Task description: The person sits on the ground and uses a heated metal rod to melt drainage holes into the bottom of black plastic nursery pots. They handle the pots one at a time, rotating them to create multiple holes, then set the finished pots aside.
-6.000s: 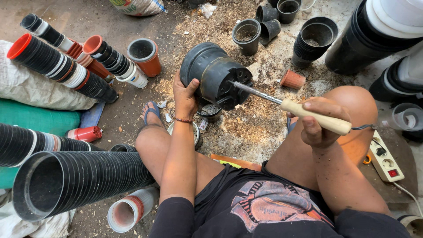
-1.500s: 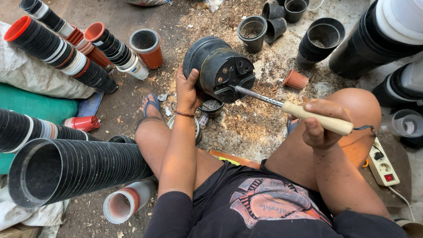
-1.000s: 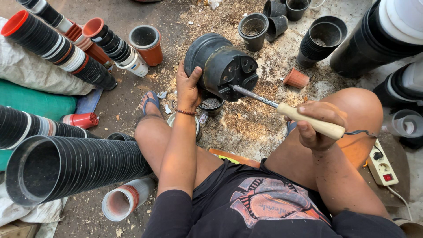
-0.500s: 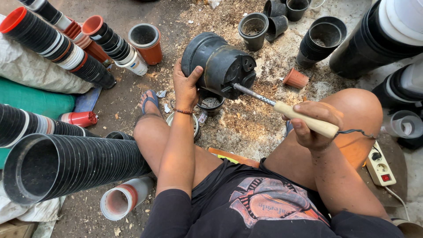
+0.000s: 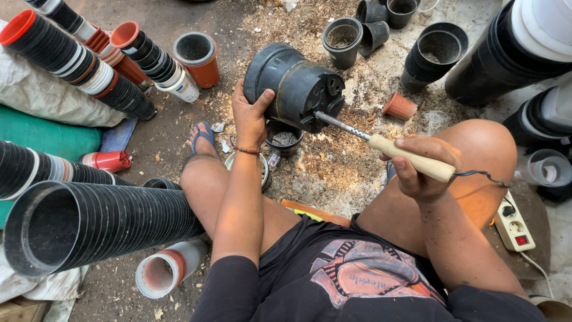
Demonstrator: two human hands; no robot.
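On the ground all round the seated person, the big things crowd in first: a long stack of black pots (image 5: pixel 89 229) lying on its side by the left knee, more nested stacks (image 5: pixel 71 59) beyond it, and tall dark stacks (image 5: pixel 500 59) at the far right. Open room is only the strip of littered dirt (image 5: pixel 333 173) between the legs.

In the middle of that strip the black pot (image 5: pixel 295 86) is held tipped on its side, base turned toward the person. The left hand (image 5: pixel 250 113) is clamped on its rim and wall, thumb spread over the top, fingers curled under. The right hand (image 5: pixel 420 170) is closed in a full fist round the pale wooden handle of the iron (image 5: pixel 387 149), whose metal tip sits at the pot's base.

My worry is the tip: if the pot rolls in that one-handed hold, the rod could skid off the base toward the left wrist, which is near. The bare right knee (image 5: pixel 482 155) lies just beside the handle. The cord runs back to a power strip (image 5: pixel 515 223) by the thigh; a wide pull could tug it. The small pot (image 5: pixel 285 136) under the big one and the terracotta pot (image 5: pixel 399 106) nearby would easily be knocked.
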